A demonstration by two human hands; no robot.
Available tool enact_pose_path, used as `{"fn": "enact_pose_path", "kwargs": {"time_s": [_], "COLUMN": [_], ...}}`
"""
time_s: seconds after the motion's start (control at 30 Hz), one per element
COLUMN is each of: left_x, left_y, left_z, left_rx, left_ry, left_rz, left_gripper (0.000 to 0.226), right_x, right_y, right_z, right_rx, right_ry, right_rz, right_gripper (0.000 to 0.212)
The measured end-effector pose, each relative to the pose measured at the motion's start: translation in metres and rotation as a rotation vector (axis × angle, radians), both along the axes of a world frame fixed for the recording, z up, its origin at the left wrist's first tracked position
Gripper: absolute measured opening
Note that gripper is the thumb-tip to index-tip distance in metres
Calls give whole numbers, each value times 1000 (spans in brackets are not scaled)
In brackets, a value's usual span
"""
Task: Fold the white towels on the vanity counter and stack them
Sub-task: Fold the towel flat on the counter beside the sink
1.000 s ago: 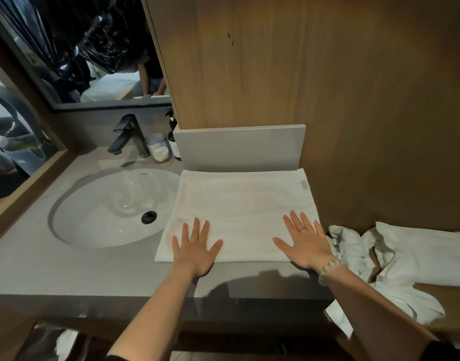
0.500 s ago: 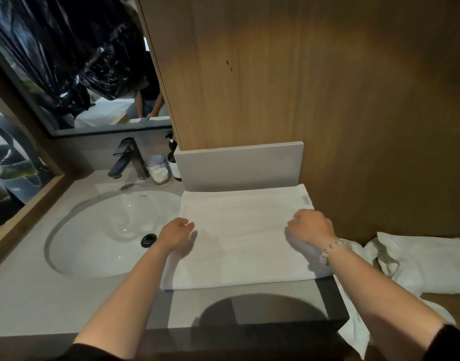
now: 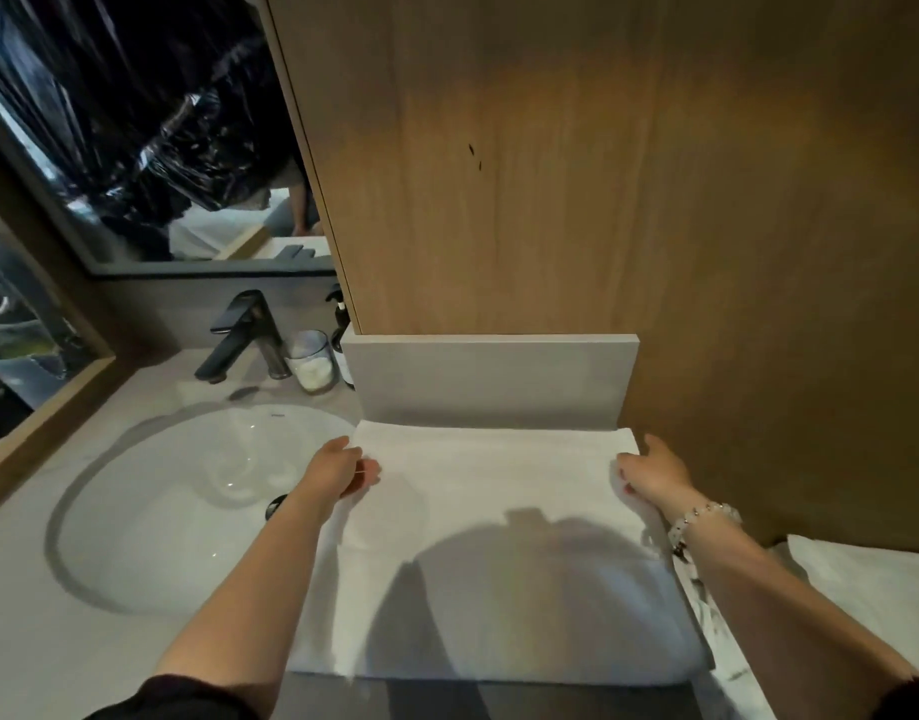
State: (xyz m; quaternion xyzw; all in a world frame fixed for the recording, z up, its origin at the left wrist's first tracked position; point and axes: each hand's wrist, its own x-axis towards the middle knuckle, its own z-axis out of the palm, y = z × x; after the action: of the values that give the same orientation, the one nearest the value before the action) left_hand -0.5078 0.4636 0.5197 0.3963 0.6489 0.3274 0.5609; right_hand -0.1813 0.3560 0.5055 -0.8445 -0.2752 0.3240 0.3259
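A wall of brown wood panels (image 3: 550, 174) is seen behind the grey worktop (image 3: 41, 641), with a low grey upstand (image 3: 491, 376) at its foot. A white oval basin (image 3: 187, 511) is sunk in the worktop, and a black tap (image 3: 244, 330) is mounted behind it, below a mirror (image 3: 135, 148).

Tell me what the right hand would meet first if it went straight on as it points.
Likely the backsplash, just beyond the towel that the right hand grips; depth is unclear.
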Motion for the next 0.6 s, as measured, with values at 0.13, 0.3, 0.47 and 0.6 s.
{"fn": "enact_pose_path", "kwargs": {"time_s": [0.13,0.3,0.47,0.6], "left_x": [-1,1,1,2], "left_y": [10,25,42,45], "left_z": [2,-4,-9,-8], "left_rx": [-43,-95,-113,-96], "left_ry": [-3,58,128,128], "left_rz": [-37,-104,-208,-250], "left_gripper": [56,62,38,12], "right_x": [3,7,8,7], "right_y": [22,44,46,48], "right_z": [1,-9,-14,-22], "right_rx": [-63,-98,-45,35], "right_ry": [131,240,337,366], "right_rz": [11,-54,-144,-205], "right_gripper": [52,23,16,18]}}
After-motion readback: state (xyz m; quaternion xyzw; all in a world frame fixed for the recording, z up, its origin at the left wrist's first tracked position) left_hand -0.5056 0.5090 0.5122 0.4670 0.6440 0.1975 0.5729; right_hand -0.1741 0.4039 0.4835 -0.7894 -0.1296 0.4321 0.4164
